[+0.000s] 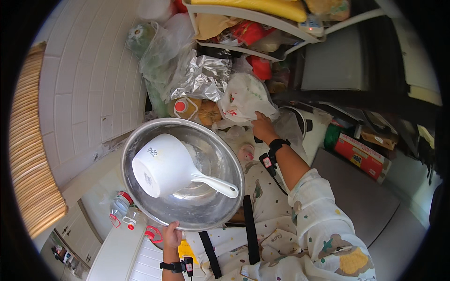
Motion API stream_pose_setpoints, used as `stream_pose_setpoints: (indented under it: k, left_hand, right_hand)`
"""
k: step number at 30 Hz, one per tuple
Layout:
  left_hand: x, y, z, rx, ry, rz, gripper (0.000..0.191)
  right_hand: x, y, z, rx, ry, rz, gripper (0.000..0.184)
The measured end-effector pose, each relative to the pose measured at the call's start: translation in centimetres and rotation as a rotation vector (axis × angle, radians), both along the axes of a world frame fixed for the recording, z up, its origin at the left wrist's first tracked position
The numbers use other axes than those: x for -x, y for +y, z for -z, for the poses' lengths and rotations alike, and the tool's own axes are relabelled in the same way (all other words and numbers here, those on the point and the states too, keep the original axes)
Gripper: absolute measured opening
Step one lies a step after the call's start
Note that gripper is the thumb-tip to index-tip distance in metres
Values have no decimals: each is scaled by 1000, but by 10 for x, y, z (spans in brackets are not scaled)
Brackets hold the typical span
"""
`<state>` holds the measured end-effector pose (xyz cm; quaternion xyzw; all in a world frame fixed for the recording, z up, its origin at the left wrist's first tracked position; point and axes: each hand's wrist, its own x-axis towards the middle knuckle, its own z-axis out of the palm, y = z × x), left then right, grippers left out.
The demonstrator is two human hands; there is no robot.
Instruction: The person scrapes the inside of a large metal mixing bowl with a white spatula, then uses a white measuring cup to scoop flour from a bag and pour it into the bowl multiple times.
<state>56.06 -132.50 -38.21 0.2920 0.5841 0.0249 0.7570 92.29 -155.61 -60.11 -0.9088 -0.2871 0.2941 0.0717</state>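
My left hand [172, 234] grips the near rim of a wide stainless-steel basin [218, 210], which is tilted. In the basin lies a white plastic dipper [168, 165] on its side, its handle pointing right. White powdery residue shows on the basin's inner surface. My right hand [263, 128] reaches forward to the lower edge of a white plastic bag [248, 96] with red and green print. Its fingers are curled at the bag; whether they pinch it is hidden. The bag's contents are not visible.
Around the bag are crumpled aluminium foil [207, 75], a pumpkin [210, 112] and a red-capped oil jug [186, 107]. A white shelf rack [246, 14] stands above them. A tiled wall [88, 77] rises at left; a red carton [362, 156] sits at right.
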Motion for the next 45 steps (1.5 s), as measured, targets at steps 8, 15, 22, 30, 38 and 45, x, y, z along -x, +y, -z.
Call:
stream_pose_setpoints:
  k: [8, 15, 22, 30, 38, 45]
  left_hand:
    - [-14, -14, 27, -71, -11, -48, 39]
    - [-33, -19, 24, -105, 78, -70, 10]
    - [-35, -19, 24, -190, 184, 5, 7]
    - [-31, -23, 22, -106, 64, -84, 18]
    - [-36, -18, -7, -40, 52, -55, 47]
    - [-42, -17, -8, -88, 17, -48, 48]
  right_hand:
    - [-12, 23, 47, 26, 126, 136, 10]
    - [-24, 6, 24, -87, -6, 193, 21]
    - [-13, 29, 77, 123, -286, -94, 5]
    - [-43, -13, -8, -394, -191, 270, 12]
    - [-45, -57, -24, -345, 111, 641, 13]
    - [-43, -20, -39, -276, -276, 388, 19]
